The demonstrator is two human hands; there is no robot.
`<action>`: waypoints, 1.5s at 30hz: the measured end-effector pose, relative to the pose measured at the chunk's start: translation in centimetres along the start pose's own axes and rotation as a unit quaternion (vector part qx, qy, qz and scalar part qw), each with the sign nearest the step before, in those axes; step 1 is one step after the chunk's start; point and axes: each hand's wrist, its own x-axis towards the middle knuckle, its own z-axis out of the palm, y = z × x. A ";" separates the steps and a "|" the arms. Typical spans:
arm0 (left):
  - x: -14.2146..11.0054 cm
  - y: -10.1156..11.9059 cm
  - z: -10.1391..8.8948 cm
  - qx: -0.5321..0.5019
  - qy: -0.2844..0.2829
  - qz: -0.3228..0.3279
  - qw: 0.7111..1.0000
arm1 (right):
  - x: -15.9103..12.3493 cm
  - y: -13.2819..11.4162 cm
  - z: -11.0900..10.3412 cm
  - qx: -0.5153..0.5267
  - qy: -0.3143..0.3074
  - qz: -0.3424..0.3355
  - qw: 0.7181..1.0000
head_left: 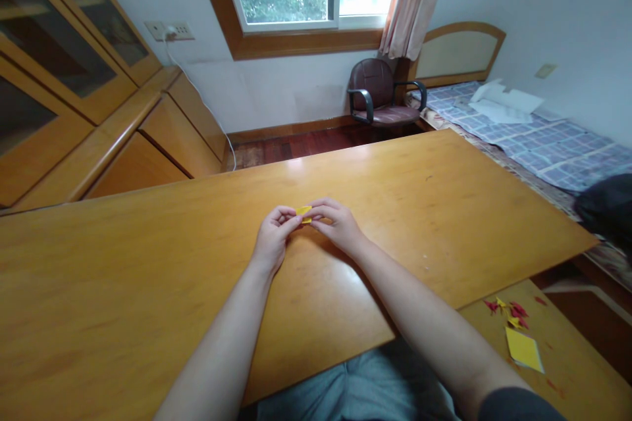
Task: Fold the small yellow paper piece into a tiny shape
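Observation:
A small folded piece of yellow paper [304, 214] is held between my two hands, just above the wooden table [162, 276]. My left hand [275, 235] pinches its left side between thumb and fingers. On the right side, the fingertips of my right hand [339, 223] close on the same paper. Its exact folds are too small to make out.
On a lower surface at right lie a stack of yellow paper sheets [524, 349] and several small red and yellow folded paper pieces [516, 311]. A chair [378, 92] stands beyond the table, a bed [557, 138] to its right, a cabinet [113, 138] at left.

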 end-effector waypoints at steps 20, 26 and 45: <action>0.0 -0.3 0.1 0.008 -0.001 0.005 1.000 | 0.6 0.0 -0.2 0.062 0.035 0.085 0.994; 0.1 -0.6 0.1 0.036 -0.004 0.009 0.999 | 0.6 0.0 -0.2 0.047 0.035 0.095 0.994; 0.1 -1.2 -0.1 0.087 -0.022 0.018 0.996 | 0.4 0.0 0.0 0.022 0.046 0.129 0.990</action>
